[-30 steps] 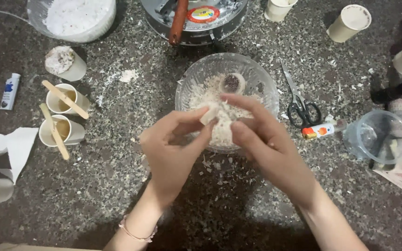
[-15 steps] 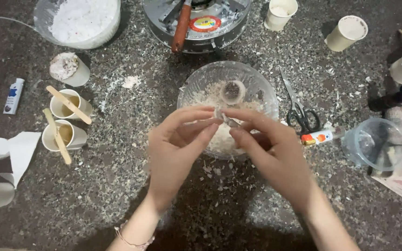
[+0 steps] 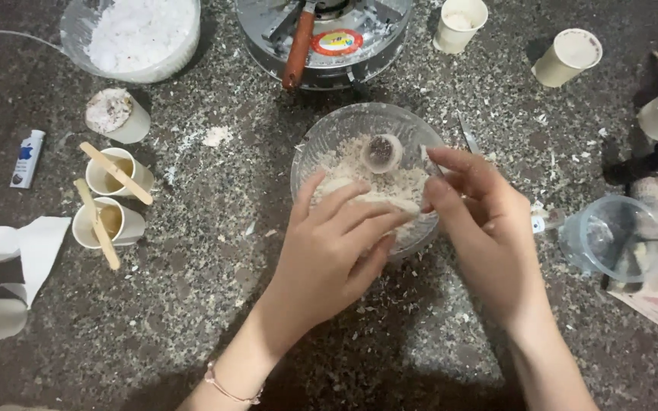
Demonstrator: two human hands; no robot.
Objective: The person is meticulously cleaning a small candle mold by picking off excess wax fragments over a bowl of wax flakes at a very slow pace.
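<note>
Now the left hand [image 3: 329, 251] lies across the near rim of the clear glass bowl [image 3: 321, 144] of pale crumbly flakes, its spread fingers [image 3: 344, 202] resting on them. The right hand [image 3: 489, 228] hovers at the bowl's right edge, fingers [image 3: 451, 164] loosely curled, empty as far as visible. Well left stand two paper cups with wooden sticks [image 3: 108, 198].

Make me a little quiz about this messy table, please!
1. True or false: the left hand rests its fingers in the clear glass bowl of pale crumbly flakes.
2. How many paper cups with flat wooden sticks across them stand at the table's left side?
3. Which lies nearest the right hand: (a) the big clear bowl of white powder, (b) the clear empty plastic cup, (c) the small white and blue tube?

Key: 1 true; 2 two; 3 b.
</note>
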